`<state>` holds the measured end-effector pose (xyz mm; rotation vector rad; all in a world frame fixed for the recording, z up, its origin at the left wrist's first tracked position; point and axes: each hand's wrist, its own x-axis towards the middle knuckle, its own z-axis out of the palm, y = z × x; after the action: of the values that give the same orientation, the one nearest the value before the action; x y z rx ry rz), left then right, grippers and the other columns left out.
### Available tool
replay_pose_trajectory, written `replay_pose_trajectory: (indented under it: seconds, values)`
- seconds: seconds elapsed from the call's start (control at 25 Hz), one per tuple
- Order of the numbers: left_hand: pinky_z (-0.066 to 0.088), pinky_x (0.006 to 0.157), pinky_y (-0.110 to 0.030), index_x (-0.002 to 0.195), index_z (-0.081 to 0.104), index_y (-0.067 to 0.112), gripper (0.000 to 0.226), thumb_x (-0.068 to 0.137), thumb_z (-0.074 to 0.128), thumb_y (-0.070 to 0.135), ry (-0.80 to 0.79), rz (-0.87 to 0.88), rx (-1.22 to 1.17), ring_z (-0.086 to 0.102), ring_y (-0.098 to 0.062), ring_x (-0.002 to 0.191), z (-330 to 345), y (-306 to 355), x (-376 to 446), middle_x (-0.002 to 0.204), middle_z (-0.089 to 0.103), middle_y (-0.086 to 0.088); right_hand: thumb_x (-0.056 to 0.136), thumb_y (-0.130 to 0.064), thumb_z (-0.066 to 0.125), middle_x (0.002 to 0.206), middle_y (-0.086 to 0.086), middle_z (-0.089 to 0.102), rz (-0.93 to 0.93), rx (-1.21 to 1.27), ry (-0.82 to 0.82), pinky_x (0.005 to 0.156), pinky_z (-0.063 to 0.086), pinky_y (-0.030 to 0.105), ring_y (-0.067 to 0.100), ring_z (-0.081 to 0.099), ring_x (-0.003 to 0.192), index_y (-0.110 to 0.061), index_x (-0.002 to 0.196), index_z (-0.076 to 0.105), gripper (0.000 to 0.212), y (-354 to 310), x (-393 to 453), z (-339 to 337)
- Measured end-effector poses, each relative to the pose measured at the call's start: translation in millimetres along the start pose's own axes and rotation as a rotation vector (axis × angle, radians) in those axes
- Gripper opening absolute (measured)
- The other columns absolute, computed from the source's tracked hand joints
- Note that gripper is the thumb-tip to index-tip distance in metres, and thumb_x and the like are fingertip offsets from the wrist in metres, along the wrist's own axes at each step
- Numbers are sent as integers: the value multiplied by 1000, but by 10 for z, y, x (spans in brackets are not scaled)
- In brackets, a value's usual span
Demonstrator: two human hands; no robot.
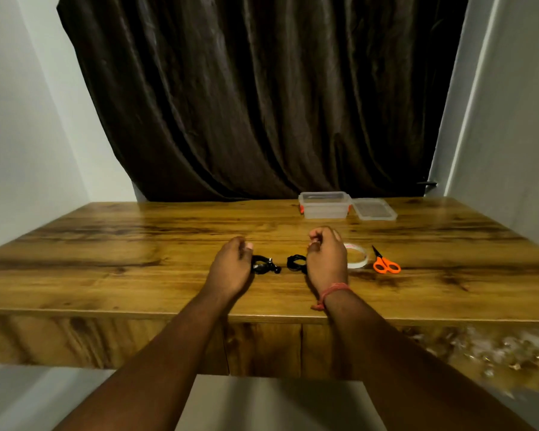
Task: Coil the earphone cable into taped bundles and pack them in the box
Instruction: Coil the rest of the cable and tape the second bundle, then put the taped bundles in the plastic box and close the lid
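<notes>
Two black cable coils point(266, 265) lie on the near bench point(106, 244) between loosely curled, empty hands, left point(231, 269) and right point(325, 262). Light, springy; probably best pinched across the loops. Open box point(324, 209) far right.

On the glossy wooden surface point(137, 244), two black coiled cable bundles point(265, 265) point(296, 263) lie between the loosely curled left hand point(231, 269) and right hand point(325, 259). At three o'clock sit a clear tape roll point(358, 258) and orange-handled scissors point(385, 263); at one o'clock, a translucent plastic box point(324, 205), its lid point(374, 209) beside it.
</notes>
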<state>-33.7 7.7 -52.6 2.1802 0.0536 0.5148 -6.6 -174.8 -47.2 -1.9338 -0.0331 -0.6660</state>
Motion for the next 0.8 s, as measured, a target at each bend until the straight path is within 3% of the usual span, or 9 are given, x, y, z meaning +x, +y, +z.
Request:
replay_pose_trajectory:
  seconds: [0.12,0.2,0.32,0.44,0.6,0.8]
  values:
    - [18,120,-48,150,27,17,59,101,29,50,-43,346,581,31,-21,142,-173,-6,-5,154,37,-5,97,-18,52,126,4,54,-135,-302,-56,96,43,31,21,52,113,-14,122,54,26,61,147,-249]
    - [1,121,-51,154,9,21,67,99,18,58,-74,386,748,11,-20,150,-265,-16,92,163,14,-5,98,-37,48,141,7,46,-206,-574,-132,106,41,42,25,44,128,-16,137,42,44,152,313,-397]
    - [-7,118,-55,154,-10,26,75,94,9,67,-62,330,802,-12,-22,150,-246,-34,289,162,-13,-5,98,-56,34,163,8,12,-206,-824,-240,118,19,54,32,13,149,-19,154,15,70,248,525,-484]
    - [-8,117,-59,152,-17,29,77,92,6,71,-88,315,841,-23,-25,147,-140,-41,513,160,-24,-5,95,-67,24,165,6,-7,-172,-893,-304,118,10,61,34,-3,151,-23,156,3,78,286,791,-432]
    - [-11,115,-60,150,-22,30,76,92,5,70,-143,189,849,-29,-28,144,-146,46,823,157,-31,-6,93,-70,18,164,6,-14,-96,-923,-391,118,5,63,35,-8,151,-23,156,-4,82,224,1185,-379]
    - [-5,117,-59,153,-15,26,73,97,16,61,-356,-40,839,-21,-30,147,-359,356,745,160,-23,-8,96,-65,22,164,7,-13,26,-912,-542,118,8,62,35,-4,151,-22,156,-5,78,-99,1142,-574]
